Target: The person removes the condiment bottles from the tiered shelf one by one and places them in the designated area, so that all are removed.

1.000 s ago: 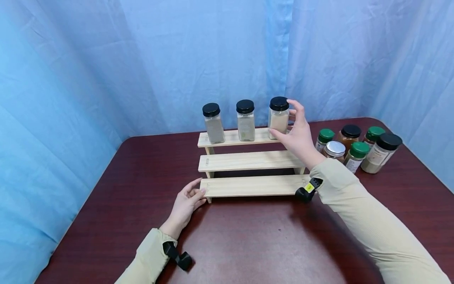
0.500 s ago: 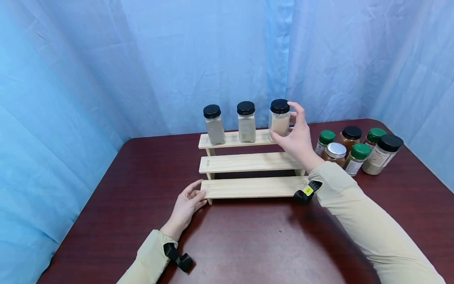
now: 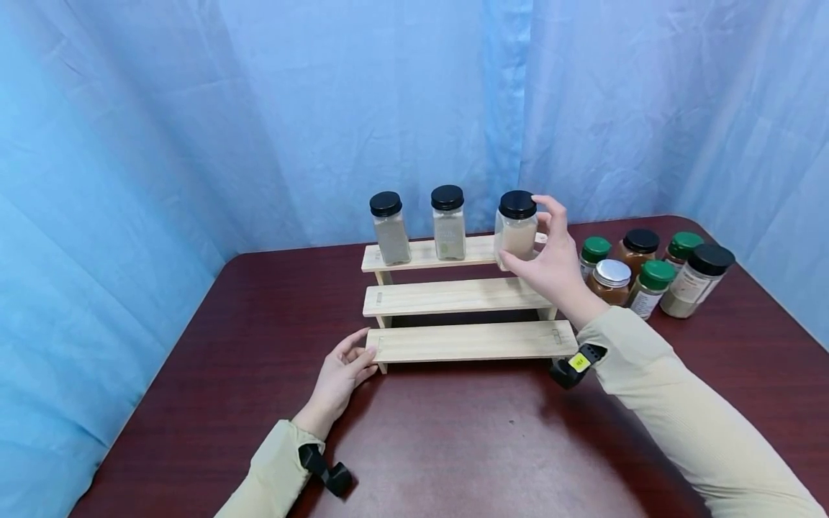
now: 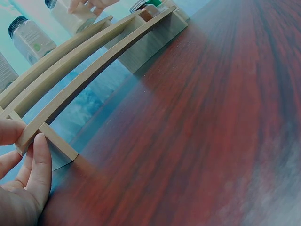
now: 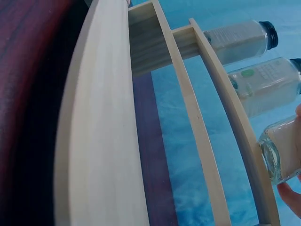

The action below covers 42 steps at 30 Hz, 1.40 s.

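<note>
A light wooden three-step rack [image 3: 469,342] stands on the table. My left hand [image 3: 340,374] pinches the left end of its lowest board, thumb above and fingers at the end and underside, as the left wrist view shows. My right hand [image 3: 550,262] grips a square glass spice jar [image 3: 517,234] with a black lid and pale beige powder, thumb at its lower left and fingers on the right side. The jar is upright at the right part of the top board, its base overlapping the front edge. Two similar black-lidded jars, a middle one [image 3: 450,224] and a left one [image 3: 391,230], stand on that board.
Right of the rack several other spice jars stand close together: green-lidded [image 3: 653,288], silver-lidded [image 3: 611,280], black-lidded [image 3: 640,250], and a tall labelled one [image 3: 698,280]. Blue curtains [image 3: 363,108] hang behind the dark red-brown table [image 3: 453,439].
My right hand has brought the beige-powder jar slightly right and toward me, and down in view. My left hand has stayed on the rack's lowest board.
</note>
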{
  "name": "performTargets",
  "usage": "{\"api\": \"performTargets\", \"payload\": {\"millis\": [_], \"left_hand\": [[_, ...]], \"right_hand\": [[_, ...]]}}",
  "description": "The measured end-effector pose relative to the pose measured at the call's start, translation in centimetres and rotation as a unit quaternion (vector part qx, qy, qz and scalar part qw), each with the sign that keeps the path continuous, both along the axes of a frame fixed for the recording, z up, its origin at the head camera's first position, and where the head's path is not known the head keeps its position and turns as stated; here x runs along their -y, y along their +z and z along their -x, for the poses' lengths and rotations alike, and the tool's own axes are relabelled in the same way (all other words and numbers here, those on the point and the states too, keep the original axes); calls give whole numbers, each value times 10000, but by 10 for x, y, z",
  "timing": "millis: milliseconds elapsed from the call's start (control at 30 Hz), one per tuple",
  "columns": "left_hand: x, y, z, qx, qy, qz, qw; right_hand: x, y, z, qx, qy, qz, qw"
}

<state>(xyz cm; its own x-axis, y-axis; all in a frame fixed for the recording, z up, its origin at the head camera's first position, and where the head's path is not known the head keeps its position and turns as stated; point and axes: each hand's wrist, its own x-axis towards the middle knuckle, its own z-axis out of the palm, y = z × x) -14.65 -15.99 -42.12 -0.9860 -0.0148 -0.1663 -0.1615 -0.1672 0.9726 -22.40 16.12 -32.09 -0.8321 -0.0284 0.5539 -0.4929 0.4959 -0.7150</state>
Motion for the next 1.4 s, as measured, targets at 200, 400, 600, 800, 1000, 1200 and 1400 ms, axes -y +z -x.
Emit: {"api": "performTargets", "payload": {"millis": [200,400,600,800,1000,1200,1400], "left_hand": [[0,0,1,-9,0,-26,10000],[-1,0,0,16,12,-39,10000],[-1,0,0,20,-9,-70,10000],[0,0,0,7,-16,-16,10000],[0,0,0,26,-26,-25,10000],[1,-1,0,-61,-97,30,9999],[1,0,0,-35,-88,-8,10000]], "right_hand": [[-7,0,-12,-85,299,-21,9995],[-15,-2,-30,-46,463,-288,9985],[-31,-7,-46,-229,473,-409,9978],[-50,-14,-62,-495,486,-769,9946],[-65,-21,-77,-565,496,-951,9926],[-77,-29,-86,-616,456,-1013,9919],[-90,-38,-92,-440,266,-1009,9936]]}}
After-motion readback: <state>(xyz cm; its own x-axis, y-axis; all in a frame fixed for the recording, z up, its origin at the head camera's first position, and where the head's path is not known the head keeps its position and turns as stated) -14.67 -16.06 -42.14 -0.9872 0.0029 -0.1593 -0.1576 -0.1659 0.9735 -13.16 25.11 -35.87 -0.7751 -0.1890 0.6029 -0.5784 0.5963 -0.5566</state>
